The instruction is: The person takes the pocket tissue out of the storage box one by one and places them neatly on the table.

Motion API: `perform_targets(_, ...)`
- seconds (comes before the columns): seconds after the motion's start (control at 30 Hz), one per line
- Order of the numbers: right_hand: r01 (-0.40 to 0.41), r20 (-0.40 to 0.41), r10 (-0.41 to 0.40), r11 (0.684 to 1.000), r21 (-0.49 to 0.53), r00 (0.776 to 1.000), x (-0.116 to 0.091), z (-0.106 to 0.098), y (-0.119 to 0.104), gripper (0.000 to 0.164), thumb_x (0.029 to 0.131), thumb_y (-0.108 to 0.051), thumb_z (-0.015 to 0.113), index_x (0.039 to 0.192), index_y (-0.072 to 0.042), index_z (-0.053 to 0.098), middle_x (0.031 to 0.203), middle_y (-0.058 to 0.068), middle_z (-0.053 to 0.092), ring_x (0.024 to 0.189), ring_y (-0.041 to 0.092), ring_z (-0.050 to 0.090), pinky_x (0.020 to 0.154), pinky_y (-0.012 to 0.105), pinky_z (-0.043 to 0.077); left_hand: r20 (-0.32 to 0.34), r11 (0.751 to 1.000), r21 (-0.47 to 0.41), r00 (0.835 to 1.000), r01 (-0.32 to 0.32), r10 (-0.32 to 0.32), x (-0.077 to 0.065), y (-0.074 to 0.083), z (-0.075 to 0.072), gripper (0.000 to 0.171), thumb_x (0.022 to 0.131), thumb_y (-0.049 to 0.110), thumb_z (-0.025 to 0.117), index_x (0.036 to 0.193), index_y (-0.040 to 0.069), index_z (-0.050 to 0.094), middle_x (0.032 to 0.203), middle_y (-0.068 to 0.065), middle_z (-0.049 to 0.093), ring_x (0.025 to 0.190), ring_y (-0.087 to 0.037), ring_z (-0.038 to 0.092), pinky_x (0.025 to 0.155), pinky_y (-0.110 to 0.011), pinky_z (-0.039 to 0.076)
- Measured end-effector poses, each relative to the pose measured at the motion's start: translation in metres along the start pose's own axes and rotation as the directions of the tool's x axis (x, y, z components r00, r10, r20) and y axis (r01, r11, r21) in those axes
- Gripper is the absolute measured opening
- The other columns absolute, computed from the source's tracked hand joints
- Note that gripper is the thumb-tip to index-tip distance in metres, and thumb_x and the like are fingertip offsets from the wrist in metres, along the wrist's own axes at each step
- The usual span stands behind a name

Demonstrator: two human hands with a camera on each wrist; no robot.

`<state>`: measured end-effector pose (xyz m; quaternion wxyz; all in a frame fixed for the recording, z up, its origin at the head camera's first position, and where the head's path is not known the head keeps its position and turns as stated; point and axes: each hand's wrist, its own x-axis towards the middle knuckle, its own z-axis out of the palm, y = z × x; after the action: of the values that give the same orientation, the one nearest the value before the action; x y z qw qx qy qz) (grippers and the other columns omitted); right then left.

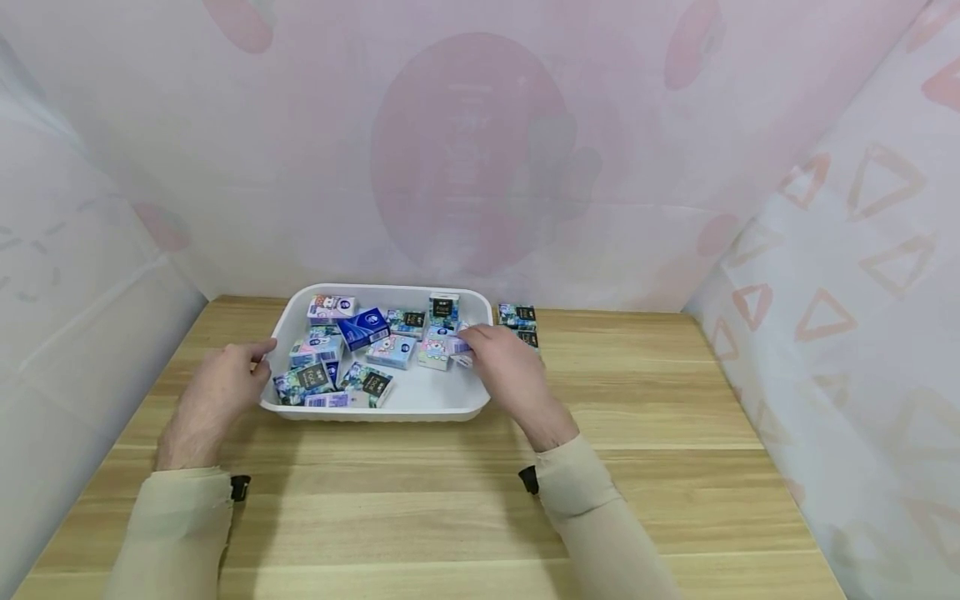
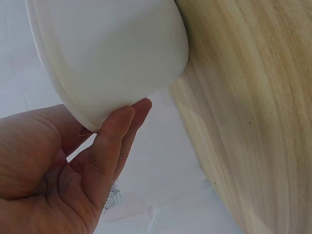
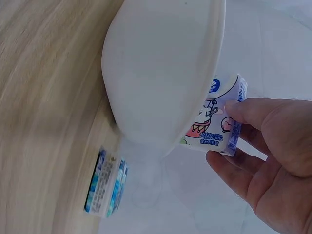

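A white tray on the table holds several small tissue packs in blue, purple and dark floral wrappers. My left hand pinches the tray's left rim between thumb and fingers; the left wrist view shows the tray wall from outside. At the tray's right end, my right hand pinches a purple tissue pack with a cartoon print. That pack is at rim height, its lower part hidden behind the tray wall in the right wrist view.
Two dark floral tissue packs lie on the wooden table just right of the tray. A printed pale sheet rises behind the table, with more sheeting at both sides.
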<state>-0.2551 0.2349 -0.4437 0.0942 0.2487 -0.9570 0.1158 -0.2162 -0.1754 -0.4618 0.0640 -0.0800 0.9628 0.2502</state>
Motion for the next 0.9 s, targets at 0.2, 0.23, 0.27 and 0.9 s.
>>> perform_targets(0.2,-0.036,0.018,0.037,0.999,-0.019,0.999,-0.009,-0.009,0.010,0.033,0.119,-0.013,0.070,0.150,-0.015,0.080,0.151,0.004,0.082,0.138,0.031,0.078,0.112,0.047,0.068,-0.007,1.000,-0.013,1.000,-0.006,0.006,-0.001,-0.001,0.000,0.056,0.120,0.009,0.048,0.173,-0.008,0.047,0.161,-0.051,0.053,0.099,-0.042,0.067,0.063,-0.039,0.048)
perform_targets(0.23,-0.042,0.018,0.043,0.999,-0.021,0.999,-0.010,-0.010,0.012,0.032,0.119,-0.013,0.070,0.149,-0.014,0.081,0.151,0.004,0.082,0.138,0.032,0.079,0.111,0.048,0.068,-0.008,1.000,-0.017,1.000,-0.008,0.007,-0.001,-0.001,0.000,0.056,0.120,0.010,0.047,0.173,-0.008,0.047,0.161,-0.051,0.053,0.097,-0.040,0.067,0.062,-0.039,0.048)
perform_targets(0.27,-0.048,0.022,0.048,0.999,-0.024,0.999,-0.011,-0.011,0.014,0.032,0.118,-0.013,0.070,0.149,-0.014,0.081,0.151,0.005,0.082,0.138,0.032,0.078,0.111,0.048,0.068,-0.008,1.000,-0.020,1.000,-0.009,0.009,-0.001,-0.001,0.000,0.056,0.120,0.010,0.047,0.173,-0.008,0.047,0.161,-0.051,0.054,0.094,-0.039,0.066,0.062,-0.039,0.047)
perform_targets(0.9,-0.105,0.023,0.106,0.994,-0.011,0.994,-0.030,-0.015,0.052,0.032,0.114,-0.007,0.072,0.146,-0.009,0.079,0.143,0.010,0.083,0.125,0.035,0.081,0.102,0.050,0.071,-0.015,1.000,-0.020,1.000,-0.021,0.020,-0.002,-0.002,0.000,0.056,0.120,0.009,0.048,0.173,-0.008,0.047,0.160,-0.050,0.055,0.096,-0.039,0.067,0.063,-0.038,0.047)
